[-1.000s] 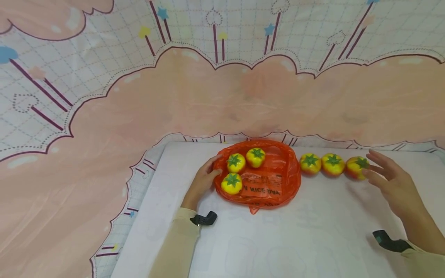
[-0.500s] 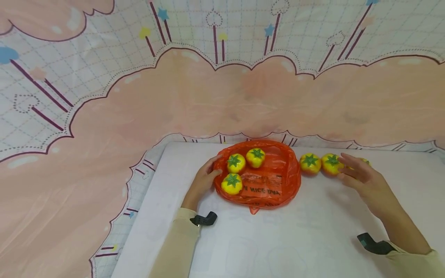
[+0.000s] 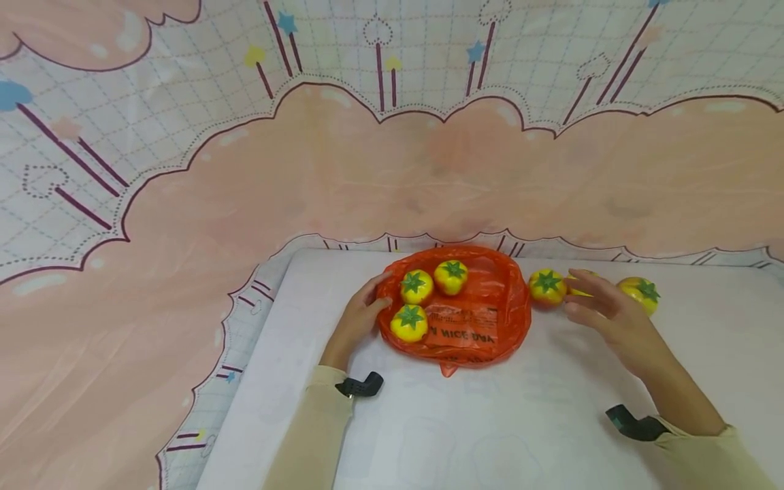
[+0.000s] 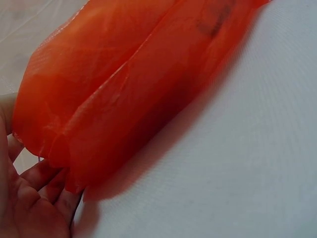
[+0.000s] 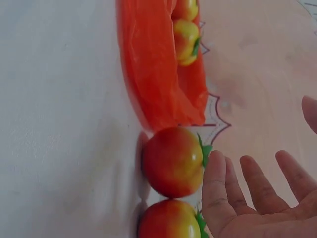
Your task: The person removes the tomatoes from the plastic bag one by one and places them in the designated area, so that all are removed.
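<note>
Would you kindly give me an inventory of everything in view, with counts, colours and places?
Patterned cloth: apparently one, peach and white, in the background
Table: one, white, lower part of the head view
Plastic bag: one, red with dark lettering, on the table
Bagged fruits: three, yellow with green leaves, in the bag
Loose fruits: three, yellow and red with green leaves, right of the bag
Wrist pieces: two, black, one at each wrist
Sleeves: two, beige, on the forearms
Left hand: one, bare, touching the bag's left rim
Right hand: one, bare, by the middle loose fruit

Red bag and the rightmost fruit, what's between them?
In the head view, one fruit beside the bag, then another fruit, partly hidden by the right hand.
</note>
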Available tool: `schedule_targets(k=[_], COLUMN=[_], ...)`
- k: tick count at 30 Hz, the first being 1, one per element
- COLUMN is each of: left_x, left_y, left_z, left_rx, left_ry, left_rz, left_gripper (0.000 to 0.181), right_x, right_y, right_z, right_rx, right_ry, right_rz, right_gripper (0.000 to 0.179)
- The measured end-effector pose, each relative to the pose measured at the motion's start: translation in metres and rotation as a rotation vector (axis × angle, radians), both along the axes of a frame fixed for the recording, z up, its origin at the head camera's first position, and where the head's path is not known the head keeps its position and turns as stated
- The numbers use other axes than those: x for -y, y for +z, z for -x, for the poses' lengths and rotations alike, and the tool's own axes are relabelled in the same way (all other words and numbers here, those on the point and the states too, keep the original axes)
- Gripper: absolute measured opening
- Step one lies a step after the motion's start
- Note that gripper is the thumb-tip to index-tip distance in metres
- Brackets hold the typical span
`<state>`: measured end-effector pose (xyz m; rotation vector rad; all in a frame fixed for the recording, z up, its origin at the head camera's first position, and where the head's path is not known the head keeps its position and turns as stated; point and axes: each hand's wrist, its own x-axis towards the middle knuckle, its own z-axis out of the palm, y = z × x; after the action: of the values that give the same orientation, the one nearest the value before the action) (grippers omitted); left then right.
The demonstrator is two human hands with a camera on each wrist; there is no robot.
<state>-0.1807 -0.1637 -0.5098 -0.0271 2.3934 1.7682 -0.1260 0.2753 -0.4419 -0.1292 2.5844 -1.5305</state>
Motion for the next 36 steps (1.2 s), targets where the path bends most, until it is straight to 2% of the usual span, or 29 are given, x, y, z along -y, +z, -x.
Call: schedule_targets(k=[5,12,21,36], left_x=[0.000,0.000,0.000,0.001], left_y=[0.000,0.001,0.000,0.002], left_z=[0.001,0.001,0.002,0.000], left_rx=[0.001,0.013,0.014,-0.023], left_ry=[-0.004,-0.002,-0.004,-0.024], left_rz=[-0.009,-0.005,-0.011,-0.017], left_gripper=[0.049,0.049,0.050,0.049], right_x=[0.012,0.030,0.052,0.088], right_y=[-0.001,-0.005,-0.004,-0.010], right_z=[0.005,0.010,0.019,0.033], right_rx=[-0.001,-0.027,0.015,0.069], right_ry=[0.033,0.080,0.076,0.039], right_rz=[-0.026,0.036,0.137,0.174], right_gripper=[0.067,0.062,0.065,0.071])
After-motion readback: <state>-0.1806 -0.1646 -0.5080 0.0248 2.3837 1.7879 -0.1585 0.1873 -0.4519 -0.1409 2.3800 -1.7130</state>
